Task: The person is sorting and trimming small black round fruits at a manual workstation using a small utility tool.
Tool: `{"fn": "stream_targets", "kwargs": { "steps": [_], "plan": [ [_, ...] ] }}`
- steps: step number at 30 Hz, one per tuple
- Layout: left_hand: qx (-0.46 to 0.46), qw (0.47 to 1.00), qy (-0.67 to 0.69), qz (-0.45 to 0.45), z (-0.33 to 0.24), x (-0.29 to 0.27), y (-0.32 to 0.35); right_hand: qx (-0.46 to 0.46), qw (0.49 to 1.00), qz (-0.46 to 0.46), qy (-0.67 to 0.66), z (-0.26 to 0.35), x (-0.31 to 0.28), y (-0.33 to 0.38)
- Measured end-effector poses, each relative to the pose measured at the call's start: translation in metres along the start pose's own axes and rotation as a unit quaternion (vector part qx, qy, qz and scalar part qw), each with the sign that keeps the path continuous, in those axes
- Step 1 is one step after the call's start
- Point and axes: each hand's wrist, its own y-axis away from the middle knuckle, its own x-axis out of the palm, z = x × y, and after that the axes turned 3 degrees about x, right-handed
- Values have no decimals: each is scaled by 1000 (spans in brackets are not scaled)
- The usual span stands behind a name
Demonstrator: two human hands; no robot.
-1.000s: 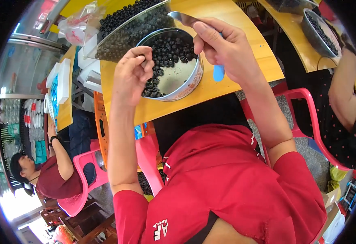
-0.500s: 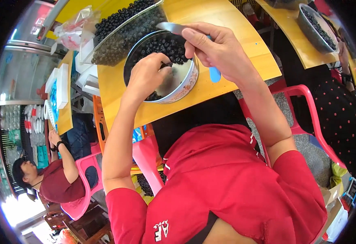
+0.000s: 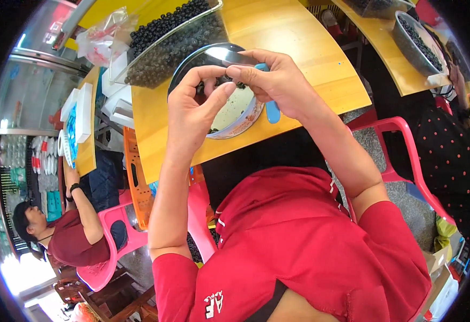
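Observation:
My right hand [image 3: 280, 83] is closed around a knife, whose blue handle [image 3: 273, 111] sticks out below the palm. The blade is hidden behind my fingers. My left hand [image 3: 194, 110] comes up close to it, index finger and thumb curled toward my right thumb. Something small and dark shows between the fingertips, too covered to name. Both hands are above a round basin [image 3: 235, 129] with a pale, speckled bottom and a patterned outer wall. A few dark bits lie inside; my hands cover much of it.
Behind the basin, a clear bin [image 3: 176, 45] holds many small, dark round pieces resembling berries. A plastic bag [image 3: 103, 43] lies left of it. Another basin of dark pieces [image 3: 418, 43] stands on the right table. A person [image 3: 74, 236] sits at left; pink chairs [image 3: 406, 145] flank me.
My left hand has come up out of the basin to my right hand. The right hand has lowered slightly and turned, hiding the blade. Fewer dark pieces show in the basin.

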Motion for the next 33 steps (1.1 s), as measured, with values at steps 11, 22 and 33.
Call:
{"fn": "stream_targets", "kwargs": {
  "steps": [11, 22, 33],
  "plan": [
    [168, 970, -173, -35, 7, 4, 2, 28, 997, 18, -65, 0, 2, 3],
    [204, 965, -123, -112, 16, 11, 4, 28, 995, -24, -97, 1, 14, 11],
    [4, 969, 238, -66, 14, 14, 13, -40, 999, -21, -12, 4, 18, 12]
  ]
}}
